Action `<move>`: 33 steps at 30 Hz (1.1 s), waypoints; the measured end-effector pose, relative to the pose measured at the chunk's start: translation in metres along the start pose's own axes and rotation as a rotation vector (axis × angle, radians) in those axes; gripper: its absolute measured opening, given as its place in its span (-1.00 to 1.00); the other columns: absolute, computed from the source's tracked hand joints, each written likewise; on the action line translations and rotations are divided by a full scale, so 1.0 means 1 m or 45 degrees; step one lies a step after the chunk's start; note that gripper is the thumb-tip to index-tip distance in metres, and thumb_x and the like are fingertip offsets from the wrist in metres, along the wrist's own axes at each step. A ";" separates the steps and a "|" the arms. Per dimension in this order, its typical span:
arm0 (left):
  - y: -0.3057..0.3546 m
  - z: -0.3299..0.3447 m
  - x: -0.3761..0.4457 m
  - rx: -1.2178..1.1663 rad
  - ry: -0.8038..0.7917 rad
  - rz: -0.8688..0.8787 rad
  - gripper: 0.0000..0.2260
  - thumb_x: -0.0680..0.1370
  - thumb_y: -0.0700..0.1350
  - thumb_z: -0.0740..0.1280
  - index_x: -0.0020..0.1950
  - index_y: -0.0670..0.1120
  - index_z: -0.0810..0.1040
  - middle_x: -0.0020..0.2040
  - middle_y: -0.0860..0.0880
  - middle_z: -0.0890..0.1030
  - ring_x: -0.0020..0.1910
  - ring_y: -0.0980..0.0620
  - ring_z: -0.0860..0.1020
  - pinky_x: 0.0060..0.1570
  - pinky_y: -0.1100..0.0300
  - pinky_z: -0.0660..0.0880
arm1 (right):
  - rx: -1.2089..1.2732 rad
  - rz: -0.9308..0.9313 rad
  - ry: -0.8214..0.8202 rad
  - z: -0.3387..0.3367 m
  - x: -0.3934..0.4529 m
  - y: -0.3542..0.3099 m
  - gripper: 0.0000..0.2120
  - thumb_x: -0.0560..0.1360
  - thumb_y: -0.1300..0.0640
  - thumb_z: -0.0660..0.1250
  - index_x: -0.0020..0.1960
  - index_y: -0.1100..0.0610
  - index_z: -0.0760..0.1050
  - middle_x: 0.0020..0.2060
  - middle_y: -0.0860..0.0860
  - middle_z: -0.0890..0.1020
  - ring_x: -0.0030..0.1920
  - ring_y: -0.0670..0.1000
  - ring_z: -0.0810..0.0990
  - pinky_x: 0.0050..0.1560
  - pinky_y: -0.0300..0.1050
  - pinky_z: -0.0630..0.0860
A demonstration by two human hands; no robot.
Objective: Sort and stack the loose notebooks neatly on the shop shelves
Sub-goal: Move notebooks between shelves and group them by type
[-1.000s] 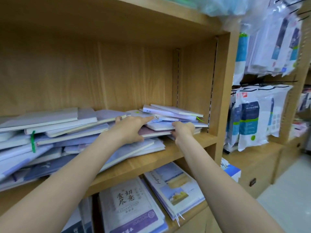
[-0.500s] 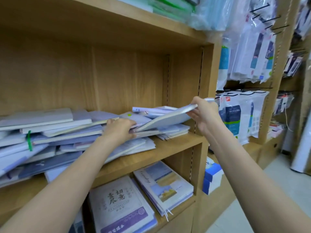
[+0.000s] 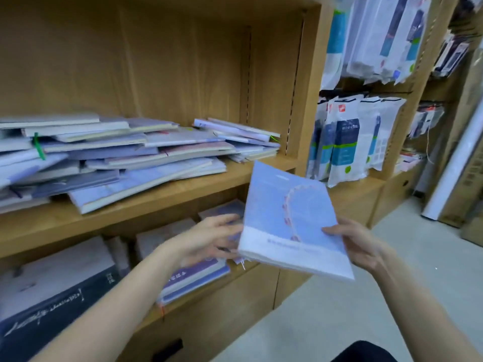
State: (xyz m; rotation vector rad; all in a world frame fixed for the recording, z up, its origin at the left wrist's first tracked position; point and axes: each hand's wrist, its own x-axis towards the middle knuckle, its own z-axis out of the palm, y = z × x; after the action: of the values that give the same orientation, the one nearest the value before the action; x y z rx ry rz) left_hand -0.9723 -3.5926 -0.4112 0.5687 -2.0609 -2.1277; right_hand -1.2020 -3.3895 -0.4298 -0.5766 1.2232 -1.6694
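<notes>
I hold a light blue notebook (image 3: 290, 220) with a pink ferris-wheel picture out in front of the shelf unit, below the middle shelf (image 3: 146, 207). My right hand (image 3: 358, 244) grips its right edge, thumb on the cover. My left hand (image 3: 209, 239) holds its left edge, blurred, fingers partly behind the cover. A messy pile of loose pale blue and purple notebooks (image 3: 112, 158) lies spread across the middle shelf. A smaller heap (image 3: 243, 139) sits at the pile's right end.
On the lower shelf lie larger notebooks: a dark one with white script (image 3: 47, 307) at the left and a purple-banded one (image 3: 193, 275) under my left hand. Packaged goods (image 3: 347, 137) hang on pegs to the right. Grey floor (image 3: 339, 309) lies below.
The blue notebook has come off the shelf pile and down in front of the lower shelf. My left hand left the pile and took hold of the notebook's left edge.
</notes>
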 end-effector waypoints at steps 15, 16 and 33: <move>-0.113 -0.065 0.046 -0.221 0.299 -0.146 -0.63 0.47 -0.42 0.32 0.19 -0.08 0.50 0.02 -0.03 0.66 -0.04 0.00 0.64 -0.09 0.17 0.60 | -0.836 0.155 0.270 0.034 0.146 0.081 -0.46 0.43 0.48 0.30 0.37 0.21 0.36 0.17 0.20 0.57 0.12 0.20 0.57 0.15 0.09 0.51; -0.109 -0.066 0.062 -0.216 0.359 -0.109 -0.64 0.49 -0.44 0.28 0.18 -0.08 0.48 -0.01 -0.01 0.64 -0.09 0.03 0.64 -0.17 0.23 0.60 | -1.085 0.064 0.313 0.034 0.171 0.069 -0.45 0.44 0.43 0.32 0.39 0.19 0.33 0.20 0.17 0.55 0.16 0.18 0.54 0.19 0.03 0.47; -0.110 -0.053 0.128 1.105 0.560 0.276 -0.56 0.59 -0.26 0.16 0.47 -0.07 0.25 0.35 -0.01 0.40 0.26 0.14 0.42 0.22 0.28 0.36 | -1.724 -0.182 0.221 0.003 0.207 0.095 -0.44 0.56 0.13 0.26 0.49 0.13 0.13 0.43 0.11 0.26 0.37 0.13 0.33 0.26 -0.12 0.29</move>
State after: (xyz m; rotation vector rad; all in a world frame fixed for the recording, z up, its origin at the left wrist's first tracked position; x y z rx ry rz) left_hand -1.0533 -3.6792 -0.5427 0.7542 -2.5194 -0.8089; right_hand -1.2501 -3.5794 -0.5467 -1.3283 2.4237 -0.7703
